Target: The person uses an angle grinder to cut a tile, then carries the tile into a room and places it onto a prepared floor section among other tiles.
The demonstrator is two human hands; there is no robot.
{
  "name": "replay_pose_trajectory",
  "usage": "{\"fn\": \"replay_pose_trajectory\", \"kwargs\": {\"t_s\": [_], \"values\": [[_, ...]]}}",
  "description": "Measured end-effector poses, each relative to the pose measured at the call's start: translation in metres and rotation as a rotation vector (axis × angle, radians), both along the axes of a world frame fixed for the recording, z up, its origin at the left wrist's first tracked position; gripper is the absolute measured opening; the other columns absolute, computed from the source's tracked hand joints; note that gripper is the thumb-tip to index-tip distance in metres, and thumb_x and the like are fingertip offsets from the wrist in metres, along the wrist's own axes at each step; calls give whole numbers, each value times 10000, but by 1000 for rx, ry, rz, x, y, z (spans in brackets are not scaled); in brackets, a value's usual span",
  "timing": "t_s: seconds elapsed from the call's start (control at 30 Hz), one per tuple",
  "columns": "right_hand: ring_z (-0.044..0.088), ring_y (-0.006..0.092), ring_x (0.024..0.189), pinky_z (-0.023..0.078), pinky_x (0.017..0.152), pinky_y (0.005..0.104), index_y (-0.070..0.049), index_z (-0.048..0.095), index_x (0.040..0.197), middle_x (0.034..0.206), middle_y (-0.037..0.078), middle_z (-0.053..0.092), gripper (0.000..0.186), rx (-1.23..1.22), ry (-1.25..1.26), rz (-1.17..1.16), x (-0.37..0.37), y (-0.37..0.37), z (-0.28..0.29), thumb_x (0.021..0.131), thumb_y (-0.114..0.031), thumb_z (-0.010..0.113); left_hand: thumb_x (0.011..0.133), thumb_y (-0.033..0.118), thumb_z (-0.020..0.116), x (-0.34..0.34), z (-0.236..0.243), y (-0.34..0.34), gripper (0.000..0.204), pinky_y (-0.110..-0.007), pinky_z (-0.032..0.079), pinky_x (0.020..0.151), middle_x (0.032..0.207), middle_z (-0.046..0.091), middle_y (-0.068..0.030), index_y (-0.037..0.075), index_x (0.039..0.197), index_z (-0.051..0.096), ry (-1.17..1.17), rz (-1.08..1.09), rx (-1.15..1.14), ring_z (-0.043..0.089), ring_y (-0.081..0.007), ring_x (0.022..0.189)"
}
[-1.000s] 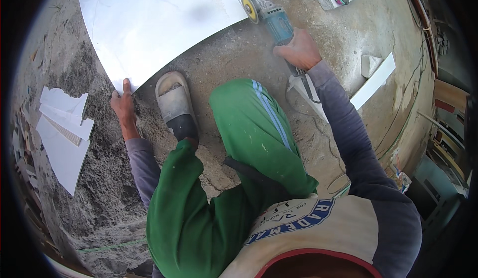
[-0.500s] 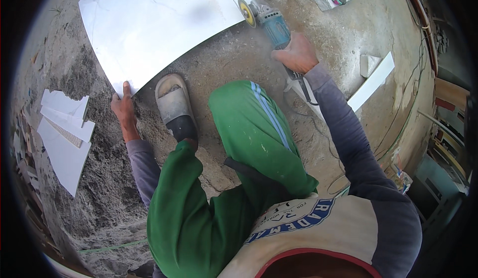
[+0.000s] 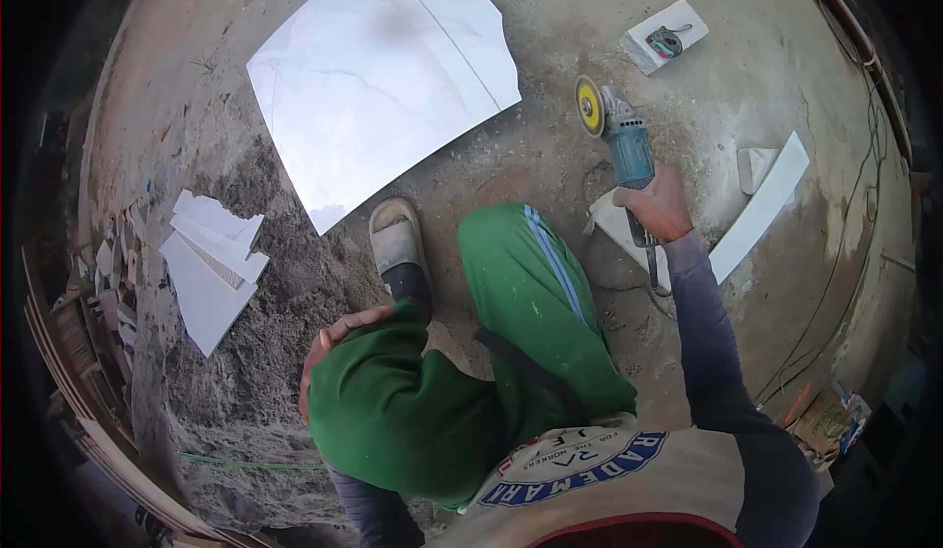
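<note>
My right hand (image 3: 656,204) grips a blue angle grinder (image 3: 632,150) with a yellow disc, held right of a large white marbled tile (image 3: 363,96) and clear of it. A dark line crosses the tile's right part. My left hand (image 3: 336,342) rests on my left knee, fingers lying over the green trouser (image 3: 403,381) and palm mostly hidden. My sandaled left foot (image 3: 398,239) is just below the tile's lower corner. Behind the grinder lie white offcuts (image 3: 756,214) and a small white block (image 3: 756,170).
Broken white tile pieces (image 3: 211,283) lie on rough dusty ground at the left. A tape measure (image 3: 664,41) sits on a small white slab at the back right. Stacked scraps (image 3: 113,293) line the left edge; cords (image 3: 835,283) run along the right.
My left hand has left the tile corner and moved down onto my knee. The grinder has moved away from the tile's edge, and the view has shifted, showing more ground around the tile.
</note>
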State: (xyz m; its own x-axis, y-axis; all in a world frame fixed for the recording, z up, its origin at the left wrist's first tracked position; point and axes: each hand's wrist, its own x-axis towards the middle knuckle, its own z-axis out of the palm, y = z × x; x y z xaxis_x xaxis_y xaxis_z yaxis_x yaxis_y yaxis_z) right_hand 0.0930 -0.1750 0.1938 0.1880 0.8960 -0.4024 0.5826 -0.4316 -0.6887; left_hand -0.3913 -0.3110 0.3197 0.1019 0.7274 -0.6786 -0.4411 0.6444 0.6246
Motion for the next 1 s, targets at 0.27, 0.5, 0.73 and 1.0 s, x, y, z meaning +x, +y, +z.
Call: {"fn": "replay_pose_trajectory", "kwargs": {"t_s": [0.27, 0.5, 0.73, 1.0], "values": [[659, 188, 688, 529, 667, 358, -26, 681, 830, 747, 77, 683, 291, 59, 172, -146, 66, -45, 19, 651, -203, 827, 950, 440, 768, 107, 150, 44, 513, -521, 414, 1048, 1232, 741, -157, 51, 1283, 734, 247, -1207, 929, 675, -368, 1172], [664, 192, 738, 537, 700, 349, -9, 682, 970, 825, 78, 700, 390, 42, 203, -230, 98, -91, 20, 666, -194, 840, 1005, 346, 735, 286, 122, 39, 444, -366, 552, 890, 1219, 726, -188, 11, 1292, 684, -820, -1297, 1182, 716, -314, 1065], [640, 168, 688, 521, 657, 331, 32, 675, 922, 777, 78, 677, 342, -64, 149, -203, 100, -90, 29, 695, -167, 836, 997, 199, 717, 292, 165, -2, 192, -396, 448, 672, 838, 682, -110, 36, 907, 668, -366, -130, 879, 659, -240, 705], [592, 129, 609, 477, 600, 304, -1, 691, 846, 707, 42, 655, 255, -121, 332, -99, 31, -43, 19, 726, -183, 824, 961, 179, 747, 260, 120, 41, 238, -415, 551, 822, 970, 668, -146, -6, 1102, 697, -878, -541, 1034, 690, -291, 892]]}}
